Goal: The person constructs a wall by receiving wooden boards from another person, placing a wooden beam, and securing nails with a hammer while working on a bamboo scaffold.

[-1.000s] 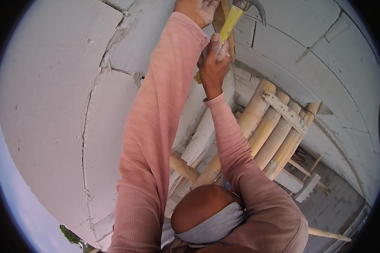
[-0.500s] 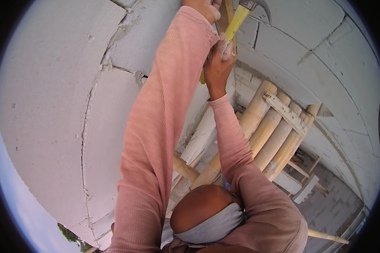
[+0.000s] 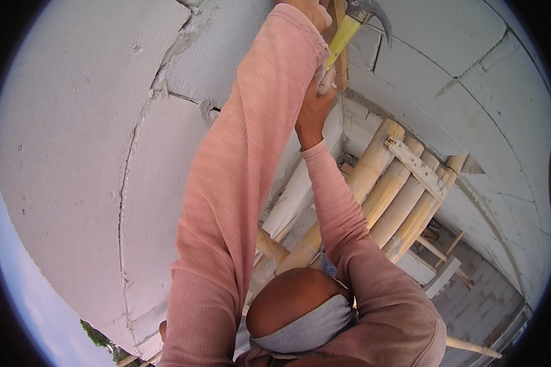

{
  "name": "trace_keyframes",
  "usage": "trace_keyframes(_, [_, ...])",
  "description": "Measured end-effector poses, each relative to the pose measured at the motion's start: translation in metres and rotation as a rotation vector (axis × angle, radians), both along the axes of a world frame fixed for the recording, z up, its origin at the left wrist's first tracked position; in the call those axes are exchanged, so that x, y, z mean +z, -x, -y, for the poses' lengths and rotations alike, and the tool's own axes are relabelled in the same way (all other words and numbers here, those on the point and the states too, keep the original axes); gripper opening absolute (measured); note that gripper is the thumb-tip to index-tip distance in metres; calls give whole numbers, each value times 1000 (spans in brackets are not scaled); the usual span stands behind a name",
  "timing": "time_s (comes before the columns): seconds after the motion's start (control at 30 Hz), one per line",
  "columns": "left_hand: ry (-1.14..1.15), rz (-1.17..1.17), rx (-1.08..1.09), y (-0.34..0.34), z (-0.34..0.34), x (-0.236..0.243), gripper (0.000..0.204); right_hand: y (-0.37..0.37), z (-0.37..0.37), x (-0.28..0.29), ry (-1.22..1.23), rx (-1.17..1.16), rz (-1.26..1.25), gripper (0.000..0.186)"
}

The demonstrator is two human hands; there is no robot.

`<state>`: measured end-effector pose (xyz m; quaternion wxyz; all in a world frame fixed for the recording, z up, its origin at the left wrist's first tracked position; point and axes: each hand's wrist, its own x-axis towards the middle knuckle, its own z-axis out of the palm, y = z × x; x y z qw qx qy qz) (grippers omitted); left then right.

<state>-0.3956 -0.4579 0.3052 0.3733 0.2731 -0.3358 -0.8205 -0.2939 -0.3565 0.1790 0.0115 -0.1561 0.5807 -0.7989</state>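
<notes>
My right hand [image 3: 317,101] grips the yellow handle of a claw hammer [image 3: 344,38], its grey head raised at the top of the view. Just above, my left hand [image 3: 307,13] is cut off by the top edge; what its fingers hold is hidden. It is close beside a narrow wooden board [image 3: 341,67] set against pale block walls [image 3: 202,55]. My pink left sleeve crosses in front of part of my right hand.
Bamboo poles [image 3: 376,156] joined by a pale crosspiece [image 3: 413,165] lie to the right of my arms. Farther off, more poles [image 3: 453,241] stand before a grey block surface [image 3: 483,287]. Sky and foliage [image 3: 95,333] show at the lower left.
My left hand has shifted right, its fingers now mostly hidden, and its sleeve covers more of my right hand. The hammer has moved slightly right, still in my right hand.
</notes>
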Motion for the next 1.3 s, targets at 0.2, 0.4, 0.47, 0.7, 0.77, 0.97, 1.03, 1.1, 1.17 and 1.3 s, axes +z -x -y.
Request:
trace_keyframes(0.2, [154, 77, -1, -4, 8, -5, 6, 2, -4, 6, 29, -32, 166, 42])
trace_keyframes(0.4, [103, 118, 57, -3, 6, -3, 8, 9, -15, 15, 35, 59, 135, 44])
trace_keyframes(0.47, [173, 132, -29, -8, 12, -6, 9, 7, -16, 17, 112, 119, 389, 43])
trace_keyframes(0.7, [104, 121, 40, 3, -3, 2, 9, 15, -4, -13, -52, 83, -57, 41])
trace_keyframes(0.77, [69, 97, -46, -2, -4, 5, 8, 11, -4, -20, -171, 157, -96, 42])
trace_keyframes(0.97, [85, 126, 13, 2, 14, -7, 9, 9, -22, 7, -65, 105, 109, 43])
trace_keyframes(1.03, [100, 119, 22, -4, 19, -2, 9, 0, -14, 18, -45, 56, 158, 42])
trace_keyframes(1.1, [92, 98, 9, 1, 12, -1, 9, 2, 4, 9, 97, -35, 102, 40])
trace_keyframes(1.17, [79, 180, 26, 8, 3, -2, 9, 11, 7, -8, 237, -126, 49, 39])
trace_keyframes(1.3, [56, 214, 29, 1, 11, -3, 10, 8, 2, -7, 7, 165, -10, 34])
